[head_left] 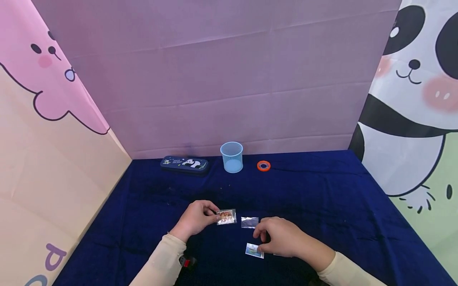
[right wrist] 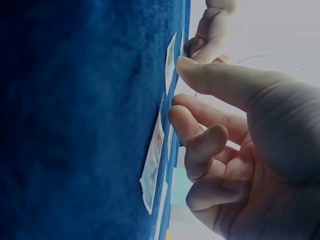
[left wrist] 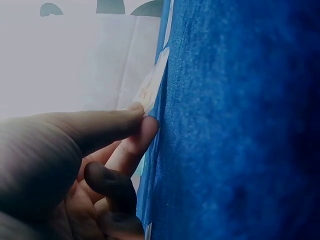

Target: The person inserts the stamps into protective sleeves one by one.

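Head view: picture card (head_left: 228, 217) in left grip (head_left: 196, 217), long axis left-to-right.

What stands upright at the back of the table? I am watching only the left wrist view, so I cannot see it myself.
Observer: A cup stands there, between the case and the orange ring.
Operator: Thank you. And does the right hand hold something?
Observer: No. In the right wrist view its thumb and fingertips are apart, with nothing visible between them.
Operator: Which thing is nearest to this thumb, please?
Observer: A small picture with a white border, right by the thumb tip in the head view.
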Tool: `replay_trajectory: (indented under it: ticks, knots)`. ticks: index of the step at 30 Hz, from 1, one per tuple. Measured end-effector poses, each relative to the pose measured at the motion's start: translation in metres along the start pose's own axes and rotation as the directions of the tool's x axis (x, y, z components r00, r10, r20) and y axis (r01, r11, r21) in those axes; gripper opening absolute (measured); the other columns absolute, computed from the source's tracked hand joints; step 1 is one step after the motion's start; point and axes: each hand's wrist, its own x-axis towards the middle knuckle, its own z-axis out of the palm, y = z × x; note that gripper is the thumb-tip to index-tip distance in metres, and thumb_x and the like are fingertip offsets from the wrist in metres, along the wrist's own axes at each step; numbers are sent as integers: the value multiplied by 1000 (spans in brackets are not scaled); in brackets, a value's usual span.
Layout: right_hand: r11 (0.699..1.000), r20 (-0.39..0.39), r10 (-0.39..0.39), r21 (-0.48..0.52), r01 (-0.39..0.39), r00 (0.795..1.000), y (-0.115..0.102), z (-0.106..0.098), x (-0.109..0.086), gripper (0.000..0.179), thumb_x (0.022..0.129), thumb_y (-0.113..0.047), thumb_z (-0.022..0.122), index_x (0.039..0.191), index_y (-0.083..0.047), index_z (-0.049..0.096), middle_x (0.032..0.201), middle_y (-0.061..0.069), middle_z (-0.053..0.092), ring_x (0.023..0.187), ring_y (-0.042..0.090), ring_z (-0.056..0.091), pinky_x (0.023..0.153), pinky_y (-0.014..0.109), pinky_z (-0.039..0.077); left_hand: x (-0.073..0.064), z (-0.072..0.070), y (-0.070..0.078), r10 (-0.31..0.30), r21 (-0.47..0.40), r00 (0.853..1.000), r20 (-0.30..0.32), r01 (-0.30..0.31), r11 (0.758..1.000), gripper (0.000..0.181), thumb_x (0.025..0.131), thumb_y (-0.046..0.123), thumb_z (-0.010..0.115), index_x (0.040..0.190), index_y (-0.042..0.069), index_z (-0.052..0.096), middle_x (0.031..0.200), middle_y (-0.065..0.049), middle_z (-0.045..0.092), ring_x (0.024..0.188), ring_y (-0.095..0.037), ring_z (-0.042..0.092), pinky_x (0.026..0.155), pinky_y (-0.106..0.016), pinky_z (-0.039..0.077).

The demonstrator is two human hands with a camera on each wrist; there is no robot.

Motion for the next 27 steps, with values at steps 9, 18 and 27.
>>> replay_trajectory:
  ticks: [9,18,27]
  knots:
    - [999,2,-31,-20,31,1000,3,3,0,29,78,-36,92,99,-27,75,81,-18,57,69,2,50,64,28,43,1,2,-6,-1,-10,1000,25,2,1000,13,94,17,81,105,15,75,81,4,70,72,-14,63,67,-34,49]
    - [999,-7,-32,-28,32,999,0,4,0,27,77,-30,93,95,-28,73,81,-18,56,70,2,50,64,28,42,0,1,-3,19,14,999,35,-20,1000,12,94,13,80,103,15,72,81,5,68,71,-14,61,67,-33,48]
    - [999,-5,-48,-14,48,999,0,4,-1,25,77,-27,93,84,-33,69,82,-18,58,71,0,51,65,27,43,-2,0,0,5,37,1000,29,-6,999,14,93,16,82,101,16,71,80,6,68,69,-14,60,65,-33,47]
